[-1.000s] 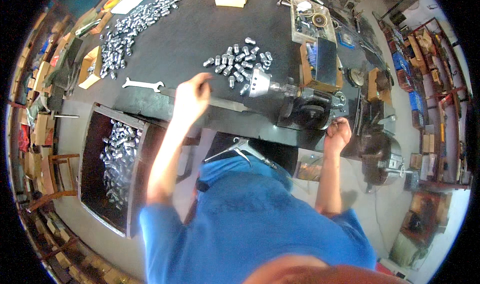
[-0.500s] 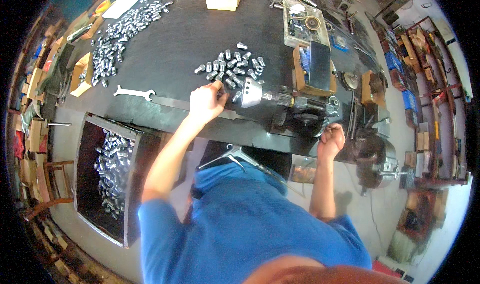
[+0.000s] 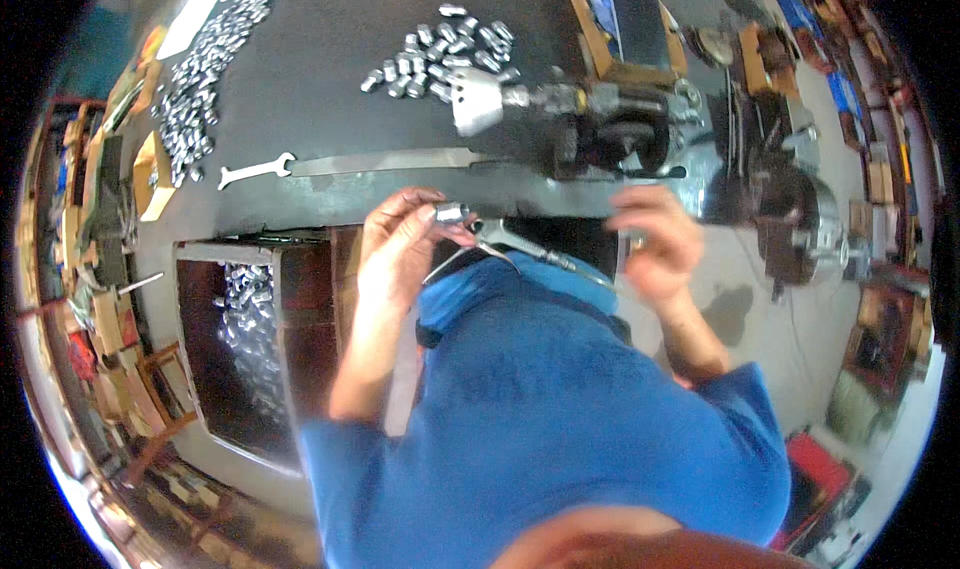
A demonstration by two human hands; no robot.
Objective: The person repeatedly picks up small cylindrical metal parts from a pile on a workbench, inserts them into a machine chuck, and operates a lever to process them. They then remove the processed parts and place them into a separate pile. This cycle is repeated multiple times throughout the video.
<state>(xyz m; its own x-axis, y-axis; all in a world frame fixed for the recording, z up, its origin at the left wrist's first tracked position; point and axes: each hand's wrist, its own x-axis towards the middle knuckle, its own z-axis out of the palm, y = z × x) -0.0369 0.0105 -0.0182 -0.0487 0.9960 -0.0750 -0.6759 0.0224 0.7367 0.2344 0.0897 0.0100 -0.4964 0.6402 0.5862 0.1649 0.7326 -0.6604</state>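
Observation:
My left hand (image 3: pixel 395 254) pinches a short, shiny metal cylindrical piece (image 3: pixel 450 213) between thumb and fingers, in front of the bench edge. My right hand (image 3: pixel 658 244) is raised to the right, smeared by motion, so its fingers and anything in them are unclear. Between the hands, an air blow gun (image 3: pixel 525 247) lies across my lap. On the bench ahead sits a small machine (image 3: pixel 620 129) with a silvery cone-shaped head (image 3: pixel 475 102) pointing left. Beside that head lies a cluster of similar metal pieces (image 3: pixel 430 57).
A larger heap of metal pieces (image 3: pixel 205 89) spreads along the bench's left side. An open-end wrench (image 3: pixel 256 171) lies near the front edge. Below stands a dark bin (image 3: pixel 310 319) containing many pieces. A wooden box (image 3: pixel 628 69) sits behind the machine; a dark vise-like device (image 3: pixel 800 219) stands right.
My left hand has drawn back from the cone-shaped head toward my body, and a metal piece now shows in it. My right hand has moved off the machine's near right end. The view has shifted.

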